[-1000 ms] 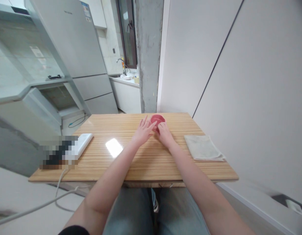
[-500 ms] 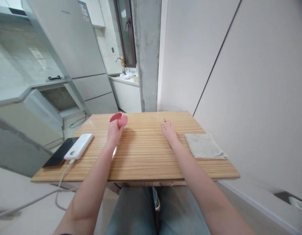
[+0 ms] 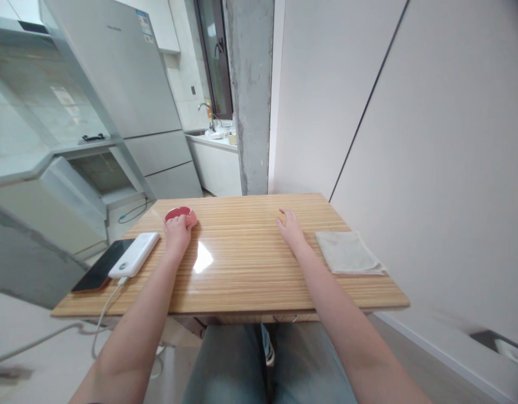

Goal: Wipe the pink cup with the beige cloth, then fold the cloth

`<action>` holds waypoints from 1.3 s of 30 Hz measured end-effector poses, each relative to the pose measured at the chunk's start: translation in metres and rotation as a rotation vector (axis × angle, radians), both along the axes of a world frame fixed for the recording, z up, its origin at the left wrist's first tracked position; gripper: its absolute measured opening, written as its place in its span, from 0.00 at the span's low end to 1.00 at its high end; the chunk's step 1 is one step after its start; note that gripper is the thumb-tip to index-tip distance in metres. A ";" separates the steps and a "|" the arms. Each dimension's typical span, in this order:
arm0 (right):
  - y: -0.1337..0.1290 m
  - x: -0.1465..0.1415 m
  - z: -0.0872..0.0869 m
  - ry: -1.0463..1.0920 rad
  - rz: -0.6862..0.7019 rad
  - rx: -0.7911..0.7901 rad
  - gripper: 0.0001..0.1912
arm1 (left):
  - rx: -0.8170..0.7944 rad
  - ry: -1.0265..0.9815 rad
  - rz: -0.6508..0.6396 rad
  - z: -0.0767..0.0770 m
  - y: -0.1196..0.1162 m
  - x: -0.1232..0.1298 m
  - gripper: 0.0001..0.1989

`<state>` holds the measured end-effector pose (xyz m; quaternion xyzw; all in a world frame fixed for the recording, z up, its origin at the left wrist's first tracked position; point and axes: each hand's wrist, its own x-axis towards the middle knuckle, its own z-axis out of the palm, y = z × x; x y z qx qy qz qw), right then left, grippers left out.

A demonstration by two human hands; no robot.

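My left hand [image 3: 177, 231] is closed on the near rim of a small pink round dish [image 3: 192, 217], whose rim looks notched like an ashtray's. The dish sits level at the far left of the wooden table [image 3: 242, 252], and my fingers hide its near side. Over the right half of the tabletop, my right hand [image 3: 289, 226] is open and empty, thumb and fingers apart. A folded beige cloth [image 3: 349, 252] lies to the right of that hand.
On the table's left side lie a white power bank [image 3: 135, 255] with a cable [image 3: 105, 311] plugged in and a dark phone [image 3: 101, 269], partly under it. A pale wall [image 3: 389, 168] rises on the right. Beyond stand a fridge [image 3: 116, 78] and a sink counter [image 3: 217, 163].
My left hand has moved left and down with the pink dish, which was tilted above the table and now sits level on it. The right hand has hardly moved.
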<state>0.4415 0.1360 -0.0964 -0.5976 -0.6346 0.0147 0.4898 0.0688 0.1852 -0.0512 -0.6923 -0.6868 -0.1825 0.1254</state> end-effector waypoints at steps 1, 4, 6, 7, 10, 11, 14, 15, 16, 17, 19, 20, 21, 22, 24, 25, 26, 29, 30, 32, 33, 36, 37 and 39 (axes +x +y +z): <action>0.000 0.000 0.000 -0.001 0.002 -0.005 0.19 | 0.000 0.003 -0.002 -0.001 0.000 0.000 0.16; -0.001 -0.003 0.001 -0.015 0.020 -0.015 0.18 | -0.009 -0.005 -0.004 -0.005 0.003 -0.003 0.18; -0.002 -0.005 0.005 -0.036 0.027 -0.026 0.17 | -0.021 -0.013 -0.016 -0.006 0.003 -0.005 0.19; -0.003 -0.005 0.008 -0.052 0.020 -0.042 0.16 | -0.027 -0.017 -0.027 -0.007 0.003 -0.005 0.19; -0.014 0.001 0.022 -0.152 -0.091 -0.128 0.16 | -0.036 -0.050 -0.060 -0.009 -0.003 -0.003 0.18; -0.022 0.007 0.027 -0.197 -0.162 -0.163 0.17 | -0.022 -0.073 -0.055 -0.009 -0.006 -0.001 0.19; -0.055 0.031 0.036 -0.297 -0.411 -0.278 0.22 | 0.109 -0.185 -0.011 -0.006 -0.016 0.007 0.26; -0.068 0.040 0.035 -0.313 -0.481 -0.337 0.22 | 0.167 -0.225 -0.015 -0.003 -0.020 0.011 0.27; -0.080 0.050 0.033 -0.333 -0.530 -0.400 0.22 | 0.217 -0.264 -0.040 0.000 -0.024 0.015 0.28; -0.090 0.059 0.029 -0.351 -0.559 -0.470 0.21 | 0.249 -0.300 -0.090 0.004 -0.028 0.020 0.26; -0.103 0.070 0.021 -0.370 -0.546 -0.620 0.16 | 0.251 -0.376 -0.252 0.009 -0.038 0.036 0.22; -0.105 0.071 0.017 -0.375 -0.519 -0.667 0.14 | 0.222 -0.426 -0.348 0.010 -0.044 0.047 0.19; -0.104 0.069 0.015 -0.372 -0.480 -0.689 0.14 | 0.174 -0.489 -0.444 0.009 -0.051 0.060 0.16; -0.101 0.062 0.015 -0.357 -0.428 -0.684 0.14 | 0.114 -0.565 -0.531 0.007 -0.059 0.075 0.14; -0.090 0.036 0.017 -0.280 -0.272 -0.610 0.11 | -0.075 -0.760 -0.657 -0.003 -0.075 0.107 0.13; -0.084 0.017 0.020 -0.206 -0.157 -0.560 0.10 | -0.196 -0.865 -0.673 -0.009 -0.083 0.122 0.14; -0.077 -0.003 0.022 -0.124 -0.026 -0.502 0.09 | -0.326 -0.956 -0.670 -0.014 -0.089 0.135 0.17; -0.062 -0.061 0.028 0.176 0.326 -0.367 0.12 | -0.541 -1.084 -0.593 -0.023 -0.096 0.151 0.25; -0.059 -0.074 0.029 0.294 0.425 -0.364 0.14 | -0.544 -1.074 -0.543 -0.024 -0.094 0.148 0.28; -0.055 -0.088 0.031 0.426 0.502 -0.347 0.16 | -0.514 -1.015 -0.422 -0.021 -0.086 0.128 0.35; -0.053 -0.088 0.032 0.450 0.502 -0.336 0.16 | -0.502 -0.984 -0.355 -0.018 -0.081 0.113 0.37; -0.044 -0.069 0.032 0.407 0.427 -0.303 0.12 | -0.414 -0.821 -0.222 -0.007 -0.068 0.056 0.36; -0.041 -0.060 0.031 0.383 0.397 -0.297 0.11 | -0.327 -0.723 -0.193 -0.003 -0.066 0.035 0.34; -0.032 -0.043 0.028 0.347 0.335 -0.293 0.10 | -0.185 -0.494 -0.143 0.002 -0.066 -0.002 0.32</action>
